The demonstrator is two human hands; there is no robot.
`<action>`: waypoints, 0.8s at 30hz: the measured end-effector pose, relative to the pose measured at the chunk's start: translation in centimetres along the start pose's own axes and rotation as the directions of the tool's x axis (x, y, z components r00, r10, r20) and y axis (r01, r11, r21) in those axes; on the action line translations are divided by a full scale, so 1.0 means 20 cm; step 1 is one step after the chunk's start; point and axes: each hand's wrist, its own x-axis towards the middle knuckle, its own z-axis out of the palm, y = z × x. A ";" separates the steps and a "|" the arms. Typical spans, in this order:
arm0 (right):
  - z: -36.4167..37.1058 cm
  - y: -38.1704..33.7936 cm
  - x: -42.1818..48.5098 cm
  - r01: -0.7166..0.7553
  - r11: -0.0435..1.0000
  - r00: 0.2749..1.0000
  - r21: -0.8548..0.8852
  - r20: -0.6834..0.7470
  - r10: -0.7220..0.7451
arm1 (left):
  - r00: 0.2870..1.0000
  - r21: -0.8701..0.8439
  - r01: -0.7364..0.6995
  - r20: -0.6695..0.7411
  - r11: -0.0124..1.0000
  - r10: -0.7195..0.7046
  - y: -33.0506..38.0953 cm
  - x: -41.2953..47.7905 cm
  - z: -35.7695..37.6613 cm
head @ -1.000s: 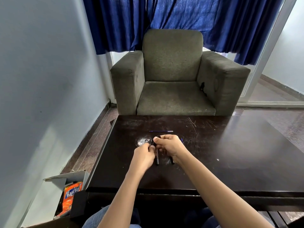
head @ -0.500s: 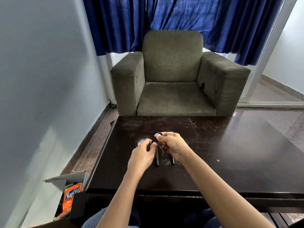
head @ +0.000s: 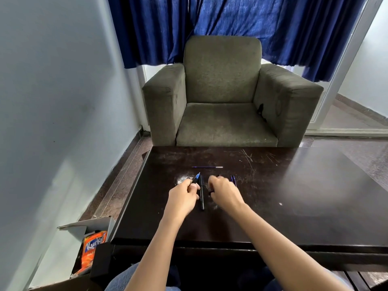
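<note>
My left hand (head: 183,197) grips a black pen (head: 196,179) whose blue tip points up and away from me. A second black pen (head: 202,195) lies flat on the dark table (head: 294,198) between my hands. My right hand (head: 223,191) is blurred just right of it, fingers curled low over the tabletop, with a small dark piece showing under them. A thin blue refill (head: 206,167) lies crosswise farther back. Two more blue refills (head: 233,180) lie just beyond my right hand.
A grey-green armchair (head: 222,97) stands behind the table under blue curtains (head: 231,24). An open cardboard box with an orange snack packet (head: 92,248) sits on the floor at the table's left front corner. The wall runs close along the left.
My hands were together over the pen; now they have come apart. The left hand keeps the pen, its blue tip bared, and the right hand has moved rightward and down.
</note>
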 end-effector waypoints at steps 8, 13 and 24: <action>0.13 0.05 -0.04 0.044 0.993 0.984 -0.106 0.178 -0.024 | 1.000 0.050 -0.013 0.022 0.999 0.011 -0.01 0.00 -0.01; 0.15 0.08 -0.02 0.032 0.998 0.983 -0.054 0.181 -0.022 | 1.000 0.044 0.010 -0.006 0.999 -0.010 -0.01 0.01 -0.01; -0.12 -0.10 0.02 -0.252 0.691 0.962 0.677 0.254 0.102 | 0.997 0.044 -0.071 -0.010 0.996 0.072 -0.03 0.01 0.00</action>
